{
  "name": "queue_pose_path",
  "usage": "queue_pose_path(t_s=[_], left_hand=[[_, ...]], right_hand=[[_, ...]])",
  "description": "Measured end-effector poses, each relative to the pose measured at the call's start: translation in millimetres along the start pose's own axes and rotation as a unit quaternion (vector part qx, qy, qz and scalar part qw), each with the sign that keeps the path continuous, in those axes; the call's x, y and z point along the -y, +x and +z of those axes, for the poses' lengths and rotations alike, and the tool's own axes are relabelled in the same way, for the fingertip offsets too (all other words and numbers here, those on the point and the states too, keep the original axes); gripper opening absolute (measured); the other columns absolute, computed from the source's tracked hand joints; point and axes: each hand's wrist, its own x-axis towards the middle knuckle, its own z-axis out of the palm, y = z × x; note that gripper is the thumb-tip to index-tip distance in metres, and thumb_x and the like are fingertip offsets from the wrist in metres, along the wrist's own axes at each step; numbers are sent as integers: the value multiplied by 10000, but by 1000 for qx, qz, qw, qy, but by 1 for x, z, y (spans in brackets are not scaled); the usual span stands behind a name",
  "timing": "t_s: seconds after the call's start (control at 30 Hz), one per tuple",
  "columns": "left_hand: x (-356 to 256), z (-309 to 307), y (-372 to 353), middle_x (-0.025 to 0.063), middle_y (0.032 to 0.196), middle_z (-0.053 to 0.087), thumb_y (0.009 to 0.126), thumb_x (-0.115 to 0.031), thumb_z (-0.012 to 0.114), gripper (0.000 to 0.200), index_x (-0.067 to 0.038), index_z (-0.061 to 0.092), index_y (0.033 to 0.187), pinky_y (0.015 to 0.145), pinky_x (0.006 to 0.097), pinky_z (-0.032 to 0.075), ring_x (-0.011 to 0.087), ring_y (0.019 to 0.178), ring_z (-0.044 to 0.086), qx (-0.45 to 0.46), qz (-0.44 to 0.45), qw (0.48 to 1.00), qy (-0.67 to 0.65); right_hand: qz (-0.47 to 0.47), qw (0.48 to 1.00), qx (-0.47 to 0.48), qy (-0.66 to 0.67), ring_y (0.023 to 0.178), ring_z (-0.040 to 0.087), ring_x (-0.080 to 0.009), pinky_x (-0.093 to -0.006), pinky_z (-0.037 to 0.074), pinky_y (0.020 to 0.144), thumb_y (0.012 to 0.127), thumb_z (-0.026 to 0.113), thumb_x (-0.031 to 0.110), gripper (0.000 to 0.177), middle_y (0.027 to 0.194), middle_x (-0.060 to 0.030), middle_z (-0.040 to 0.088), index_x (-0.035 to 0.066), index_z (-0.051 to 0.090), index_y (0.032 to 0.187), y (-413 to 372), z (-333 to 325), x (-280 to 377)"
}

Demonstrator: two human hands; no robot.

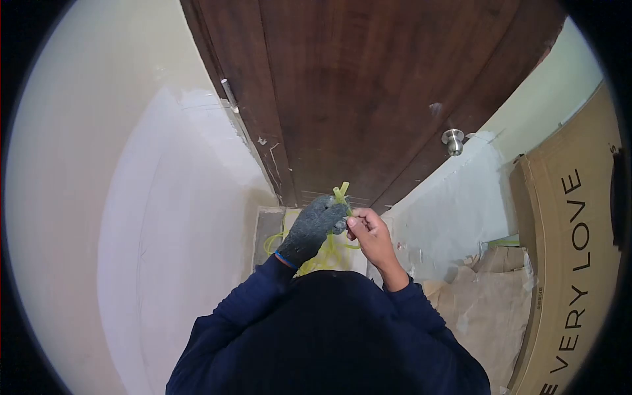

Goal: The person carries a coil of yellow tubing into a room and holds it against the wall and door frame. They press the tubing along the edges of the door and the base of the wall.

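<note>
Grey knit fabric with a blue cuff covers your left hand (315, 227), which is curled shut around a thin yellow-green plastic strip (342, 191). The strip's short cut ends stick up just above the gloved fingers, toward the door. The rest of it hangs in loose loops below both hands, in front of your dark blue sleeves. Your bare right hand (370, 236) sits just to the right of the left hand and touches it. Its thumb and forefinger are pinched together on the strip where it leaves the glove.

Straight ahead, beyond both hands, stands a dark brown wooden door (368, 85). A round silver metal knob (452, 140) sits on it, up and to the right of your right hand. To the left of your left hand runs a white plastered wall (164, 197).

Well off to the right of your right hand leans a large flat brown cardboard box (559, 263). Black capital letters run along its length. "VERY LOVE" reads clearly, and a further letter before it is partly cut off at the picture's edge. A line of small grey print beside the big letters is too small to read. Between that box and your right arm lies a crumpled sheet of brown paper (487, 303).
</note>
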Motion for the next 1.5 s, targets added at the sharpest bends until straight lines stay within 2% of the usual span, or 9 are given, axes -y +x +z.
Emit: queue_pose_path(t_s=[0.13,0.33,0.77,0.97,1.1,1.17,1.2,1.33,1.5], left_hand=[[6,6,-3,145,1013,610,807,-53,577,269,-40,607,1074,856,422,445,346,983,561,-33,107,985,129],[23,14,-5,194,1057,592,792,-106,618,326,-9,585,1102,891,449,447,396,1020,549,45,73,983,163],[43,45,-17,122,885,573,783,-40,552,145,-61,570,925,676,433,475,336,855,574,16,67,973,219],[23,30,5,181,1104,602,807,-110,601,350,-45,578,1151,835,415,489,342,1035,582,48,-161,985,28],[36,10,3,171,1198,581,909,-148,545,322,-45,558,1214,898,405,465,304,1096,568,259,-221,940,-2],[39,14,1,156,1080,624,946,-185,519,300,-46,562,1209,796,375,503,249,940,629,214,-94,971,57],[29,17,4,115,913,643,951,-222,520,328,-59,559,1234,669,335,512,176,742,636,218,-312,921,-85],[13,36,2,88,837,634,960,-260,506,389,-53,531,1289,605,309,496,136,638,599,191,-337,921,-56],[52,55,-11,133,908,645,959,-218,486,315,-29,566,1197,643,350,507,236,700,629,174,-84,968,162]], right_hand=[[19,998,-17,-52,699,532,-63,-223,442,653,910,651,199,208,803,8,582,21,592,1000,2,2,9],[-8,998,-3,-69,655,473,-47,-204,388,586,944,596,316,279,720,25,540,40,580,980,7,-2,9],[-16,969,-16,-245,693,546,-154,-320,451,649,909,605,378,382,717,-108,602,2,614,841,10,-16,2],[-2,973,-26,-231,682,573,-151,-316,461,628,886,636,412,406,687,-94,610,9,634,839,17,-22,-13],[114,990,-4,-87,652,530,-80,-241,439,593,838,712,399,373,695,-22,609,39,628,789,10,-22,-25],[-8,989,-64,-135,622,498,-73,-243,430,574,813,751,352,349,669,-7,577,44,596,757,6,-23,-40],[-9,990,-69,-124,608,481,-67,-246,423,559,800,767,325,342,648,1,552,51,571,736,4,-24,-43],[-32,986,-88,-136,613,491,-69,-249,424,557,805,762,313,331,650,-3,556,51,571,738,-3,-32,-50],[-12,990,-106,-91,629,509,-51,-223,425,577,819,759,263,290,665,13,566,64,562,744,2,-36,-60]])
